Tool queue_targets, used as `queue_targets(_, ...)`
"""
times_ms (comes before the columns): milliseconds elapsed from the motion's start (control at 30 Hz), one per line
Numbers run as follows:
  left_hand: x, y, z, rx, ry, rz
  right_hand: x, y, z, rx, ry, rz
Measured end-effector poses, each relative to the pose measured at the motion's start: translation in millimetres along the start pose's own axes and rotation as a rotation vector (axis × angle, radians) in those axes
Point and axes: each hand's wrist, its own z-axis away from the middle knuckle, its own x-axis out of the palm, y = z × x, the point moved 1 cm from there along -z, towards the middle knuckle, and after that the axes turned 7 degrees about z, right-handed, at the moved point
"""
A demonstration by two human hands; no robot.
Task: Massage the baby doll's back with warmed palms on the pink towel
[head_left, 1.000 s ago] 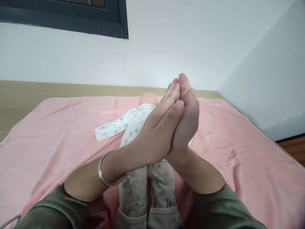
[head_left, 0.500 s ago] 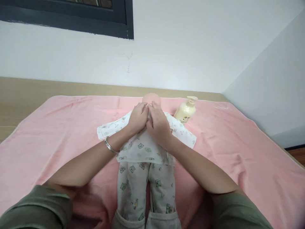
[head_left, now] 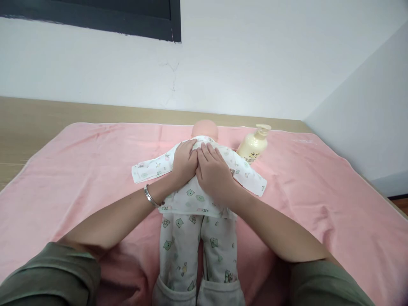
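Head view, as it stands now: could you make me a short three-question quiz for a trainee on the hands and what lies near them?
1. On what do the left hand and the right hand rest?
A. The trousers
B. The shirt
C. The pillow-like rolled cuffs of the trousers

2. True or false: the bracelet is on the left arm.

3. Fill in: the pump bottle is nearer to the sleeve on the ____ hand's side.

Key: 1. B; 2. true; 3. right
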Motion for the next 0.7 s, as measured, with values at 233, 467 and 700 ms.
queue_targets(233,1.1,-1,0,-0.015,0.02,0.006,0,40,-25,0.152,-0.131,-0.1)
queue_targets(467,-1.8,-1,2,-0.059,0.007,0.071,-2,-7,11,-0.077,-0.017,-0.006)
queue_targets(700,0.5,-3,3,-0.03,0.027,0.063,-7,39,-21,0.292,-0.161,-0.029)
